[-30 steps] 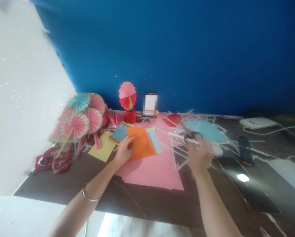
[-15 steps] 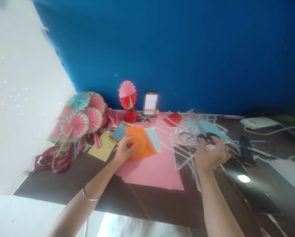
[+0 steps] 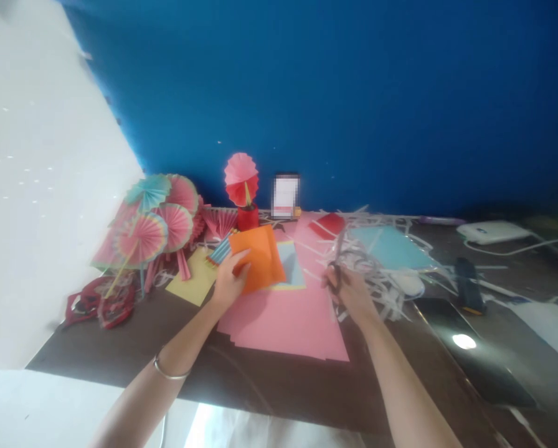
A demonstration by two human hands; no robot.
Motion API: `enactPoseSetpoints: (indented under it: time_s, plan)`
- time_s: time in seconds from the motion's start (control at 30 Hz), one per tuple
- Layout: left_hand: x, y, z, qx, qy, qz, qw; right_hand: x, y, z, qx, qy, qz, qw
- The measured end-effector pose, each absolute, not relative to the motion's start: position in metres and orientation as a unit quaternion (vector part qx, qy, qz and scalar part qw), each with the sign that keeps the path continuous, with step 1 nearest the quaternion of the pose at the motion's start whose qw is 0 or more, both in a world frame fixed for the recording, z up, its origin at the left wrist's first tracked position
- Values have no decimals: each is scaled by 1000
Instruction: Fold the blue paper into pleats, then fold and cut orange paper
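My left hand (image 3: 231, 277) grips the left edge of a folded sheet of orange paper (image 3: 260, 258), lifted a little over the pink sheets (image 3: 283, 323). Part of a light blue piece of paper with yellow edges (image 3: 291, 264) shows from beneath the orange one. To the right, my right hand (image 3: 349, 289) is closed around the dark handles of a pair of scissors (image 3: 337, 274), blades pointing up and away from me. Left of the orange paper lies a pleated blue strip (image 3: 220, 249), partly covered, beside a yellow sheet (image 3: 192, 277).
Folded paper fans (image 3: 141, 239) crowd the left side, near a red bundle (image 3: 104, 302). A pink and red fan stands in a red pot (image 3: 248, 218). White paper strips (image 3: 386, 292), a light blue sheet (image 3: 386, 246), a dark phone (image 3: 475, 354) and a white device (image 3: 491, 232) lie right.
My right hand has moved left with the scissors, from over the white strips toward the orange paper. My left hand has raised the orange paper slightly and shifted it left.
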State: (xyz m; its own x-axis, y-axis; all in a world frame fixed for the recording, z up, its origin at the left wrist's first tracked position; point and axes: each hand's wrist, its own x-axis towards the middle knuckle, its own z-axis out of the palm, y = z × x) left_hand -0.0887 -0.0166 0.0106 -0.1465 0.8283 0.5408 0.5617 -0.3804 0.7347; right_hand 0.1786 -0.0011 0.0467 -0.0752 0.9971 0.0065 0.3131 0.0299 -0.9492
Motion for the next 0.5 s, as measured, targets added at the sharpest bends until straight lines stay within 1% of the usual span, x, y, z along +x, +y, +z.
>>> enactPoseSetpoints:
  time_s: [0.1, 0.2, 0.37, 0.5]
  plan:
    - [-91, -17, 16, 609, 552, 555, 128, 171, -7, 44, -504, -636, 482, 331]
    - [-93, -17, 20, 566, 567, 583, 139, 169, -11, 43, -495, -652, 496, 288]
    - [-93, -17, 24, 520, 587, 601, 154, 164, -15, 49, -491, -648, 524, 255]
    - [-92, -19, 24, 524, 586, 599, 152, 160, -15, 50, -491, -651, 513, 267]
